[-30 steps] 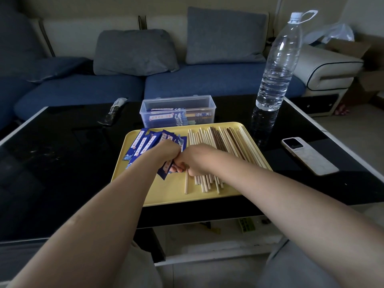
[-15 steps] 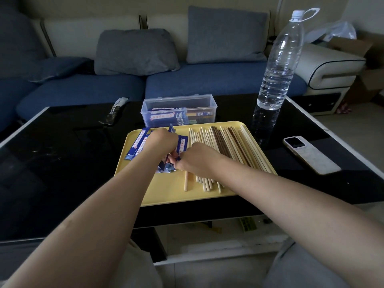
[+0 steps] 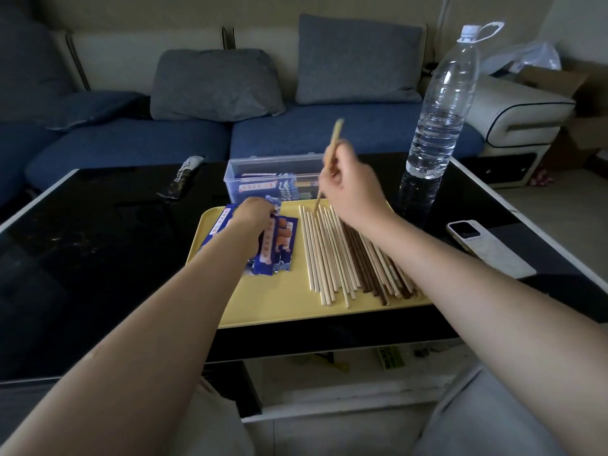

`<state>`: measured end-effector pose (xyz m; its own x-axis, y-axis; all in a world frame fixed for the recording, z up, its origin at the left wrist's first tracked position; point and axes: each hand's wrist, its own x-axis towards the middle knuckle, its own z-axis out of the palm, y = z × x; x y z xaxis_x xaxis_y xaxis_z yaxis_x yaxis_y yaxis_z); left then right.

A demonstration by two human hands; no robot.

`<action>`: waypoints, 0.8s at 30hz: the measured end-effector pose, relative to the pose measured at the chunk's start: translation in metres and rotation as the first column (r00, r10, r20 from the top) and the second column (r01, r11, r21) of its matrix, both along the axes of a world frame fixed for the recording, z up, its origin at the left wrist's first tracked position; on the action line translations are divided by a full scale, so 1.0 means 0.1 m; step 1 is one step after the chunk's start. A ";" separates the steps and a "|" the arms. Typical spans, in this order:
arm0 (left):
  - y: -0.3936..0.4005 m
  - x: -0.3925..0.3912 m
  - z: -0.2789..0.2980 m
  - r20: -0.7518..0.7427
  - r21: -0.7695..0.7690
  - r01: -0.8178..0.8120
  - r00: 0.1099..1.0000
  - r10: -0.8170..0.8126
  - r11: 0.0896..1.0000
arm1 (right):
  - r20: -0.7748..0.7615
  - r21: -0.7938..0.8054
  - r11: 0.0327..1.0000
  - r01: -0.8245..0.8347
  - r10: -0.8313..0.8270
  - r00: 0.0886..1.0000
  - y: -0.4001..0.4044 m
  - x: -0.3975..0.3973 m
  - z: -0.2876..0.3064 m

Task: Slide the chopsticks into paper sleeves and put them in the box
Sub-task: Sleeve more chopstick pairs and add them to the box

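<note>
the right hand (image 3: 350, 189) grips a chopstick (image 3: 330, 159) tilted above the far edge of the yellow tray (image 3: 296, 301), its lower tip over the row of loose chopsticks (image 3: 345, 258) on the tray's right half. the left hand (image 3: 255, 220) rests curled on the blue paper sleeves (image 3: 276, 248) near the tray's far left corner, whether pinching one i cannot tell. the clear box (image 3: 273, 177) sits on the table (image 3: 98, 258) just beyond the tray's far edge.

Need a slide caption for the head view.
Right hand lifts chopsticks while left hand reaches blue paper sleeves.

Both forearms are bare, with no sleeves, up to the left hand (image 3: 253, 218) and right hand (image 3: 350, 189); light grey trousers (image 3: 477, 419) cover the legs below the tray (image 3: 296, 304).
</note>
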<state>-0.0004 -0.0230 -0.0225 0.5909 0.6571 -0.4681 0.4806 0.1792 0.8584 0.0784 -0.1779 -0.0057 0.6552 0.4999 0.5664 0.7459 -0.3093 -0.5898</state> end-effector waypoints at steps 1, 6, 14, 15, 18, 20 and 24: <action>-0.03 0.00 0.00 0.001 0.001 0.052 0.999 -0.052 0.999 | -0.073 0.122 0.991 0.048 -0.039 0.997 -0.01 0.05 0.04; -0.10 -0.05 0.00 0.002 -0.024 0.395 0.919 -0.395 0.919 | -0.518 0.441 0.846 0.298 -0.031 0.855 -0.11 0.28 0.19; -0.17 -0.09 -0.02 -0.085 0.085 0.579 0.815 -0.574 0.811 | -0.672 0.402 0.819 0.410 -0.041 0.739 -0.18 0.43 0.10; -0.18 -0.09 -0.01 -0.078 0.097 0.576 0.817 -0.571 0.812 | -0.682 0.389 0.826 0.408 -0.040 0.730 -0.17 0.44 0.08; -0.20 -0.08 -0.03 -0.101 0.139 0.583 0.813 -0.574 0.801 | -0.707 0.358 0.834 0.419 -0.050 0.705 -0.18 0.45 0.06; -0.21 -0.07 -0.03 -0.114 0.150 0.574 0.819 -0.563 0.805 | -0.722 0.350 0.831 0.433 -0.056 0.690 -0.19 0.47 0.05; -0.22 -0.03 -0.04 -0.153 0.177 0.585 0.810 -0.565 0.791 | -0.729 0.334 0.834 0.439 -0.067 0.681 -0.19 0.49 0.05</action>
<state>-0.0031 -0.0451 -0.0267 0.8538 0.2948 -0.4290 0.5124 -0.3302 0.7927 0.1271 -0.1972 -0.0004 0.9977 0.0628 0.0273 0.0264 0.0153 -0.9995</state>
